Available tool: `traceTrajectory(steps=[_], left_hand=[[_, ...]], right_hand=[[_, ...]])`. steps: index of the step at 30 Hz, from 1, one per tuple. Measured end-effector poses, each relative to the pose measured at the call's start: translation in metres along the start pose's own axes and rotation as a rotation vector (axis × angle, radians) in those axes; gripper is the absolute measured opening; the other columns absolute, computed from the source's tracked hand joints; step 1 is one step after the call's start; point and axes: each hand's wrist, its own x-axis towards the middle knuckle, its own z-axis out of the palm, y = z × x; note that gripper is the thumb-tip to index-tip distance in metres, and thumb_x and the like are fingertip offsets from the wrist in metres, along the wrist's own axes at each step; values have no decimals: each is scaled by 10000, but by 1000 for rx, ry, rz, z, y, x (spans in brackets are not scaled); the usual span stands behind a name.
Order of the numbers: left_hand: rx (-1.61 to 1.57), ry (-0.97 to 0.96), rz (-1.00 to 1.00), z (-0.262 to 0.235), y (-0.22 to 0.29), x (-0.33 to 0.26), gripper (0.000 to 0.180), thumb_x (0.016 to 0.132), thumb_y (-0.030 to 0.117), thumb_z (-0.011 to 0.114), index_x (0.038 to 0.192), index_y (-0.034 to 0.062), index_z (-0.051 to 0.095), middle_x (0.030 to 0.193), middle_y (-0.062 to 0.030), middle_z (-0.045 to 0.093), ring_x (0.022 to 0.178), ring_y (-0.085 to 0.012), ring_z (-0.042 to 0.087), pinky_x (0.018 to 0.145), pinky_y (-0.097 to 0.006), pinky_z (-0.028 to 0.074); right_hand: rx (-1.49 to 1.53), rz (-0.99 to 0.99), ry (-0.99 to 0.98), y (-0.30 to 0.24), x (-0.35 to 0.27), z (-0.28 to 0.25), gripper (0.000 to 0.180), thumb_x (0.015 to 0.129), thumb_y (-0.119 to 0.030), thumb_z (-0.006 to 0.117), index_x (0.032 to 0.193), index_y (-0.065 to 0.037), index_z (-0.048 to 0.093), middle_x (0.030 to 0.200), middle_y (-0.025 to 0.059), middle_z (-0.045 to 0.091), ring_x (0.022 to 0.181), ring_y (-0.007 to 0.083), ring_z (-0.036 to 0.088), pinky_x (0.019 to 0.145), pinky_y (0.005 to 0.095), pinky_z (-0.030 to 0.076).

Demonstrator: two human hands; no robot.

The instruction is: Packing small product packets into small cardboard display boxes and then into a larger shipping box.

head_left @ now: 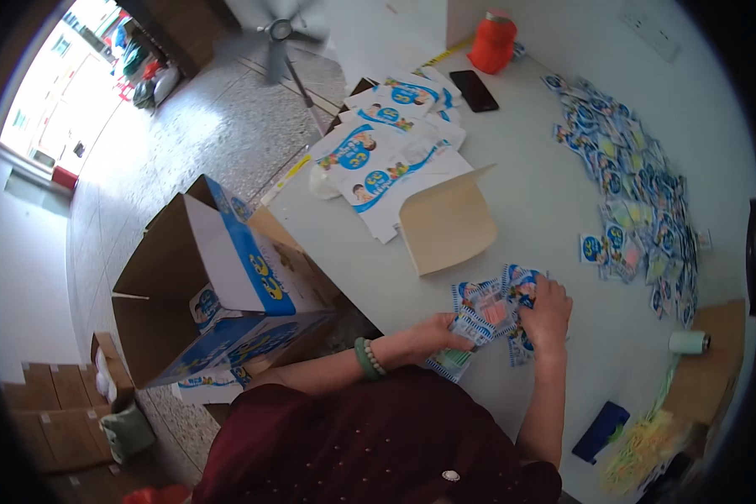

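Dark red cloth of my shirt (pixel 370 445) lies nearest, and just beyond it a cluster of small blue-and-white packets (pixel 485 312) sits between my hands, over the near part of the pale table (pixel 533 218). My left hand (pixel 437 334) pinches the cluster's near edge between thumb and fingers (a green bangle (pixel 366 359) circles that wrist). My right hand (pixel 547 312) curls over the packets on the far side; I cannot tell whether its fingertips close on one. Beyond them stands a bent tan card (pixel 449 225), beside overlapping printed white sheets (pixel 386 155). To the right, a long heap of similar sachets (pixel 634 189) spreads near the wall. Farther off lie a black phone (pixel 474 91) and an orange bottle (pixel 492 46). Left of the table, a large cardboard box (pixel 265 260) gapes open.
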Motion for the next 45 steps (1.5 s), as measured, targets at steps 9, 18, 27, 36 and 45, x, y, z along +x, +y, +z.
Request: traceTrajectory(steps=[9,18,27,36,45], left_hand=[[-208,15,242,0,10,19,352,962,238,534,1265,61,509,1168,-64,618,1013,-163,620,868,-326,521],[-372,215,58,3,14,16,298,860,44,639,1149,41,569,1081,-69,647,987,-209,642,867,-378,537],[-204,250,-46,19,17,9,331,809,-60,626,1119,39,572,973,-82,673,828,-214,685,755,-371,586],[-213,232,-18,24,17,11,372,877,4,597,1233,41,496,1108,-85,627,1002,-214,635,875,-394,544],[-365,170,67,20,18,2,387,926,100,569,1292,53,452,1159,-70,612,1069,-208,603,938,-378,498]], right_hand=[[1073,438,162,-12,-25,-17,316,776,-30,688,1067,16,573,1031,63,603,931,139,575,823,288,471],[624,39,97,-64,-55,11,445,739,-134,710,1126,-2,535,1202,206,536,1086,379,522,901,420,439],[249,638,41,56,-94,-12,380,699,-85,711,1049,-13,583,1189,167,565,1179,328,488,952,405,417],[84,254,103,-2,-62,-2,335,658,-93,734,950,-39,579,1044,156,604,995,316,574,915,428,437],[1460,692,-46,-24,-67,-19,250,770,-66,664,993,-11,565,962,59,649,882,140,618,770,302,498]])
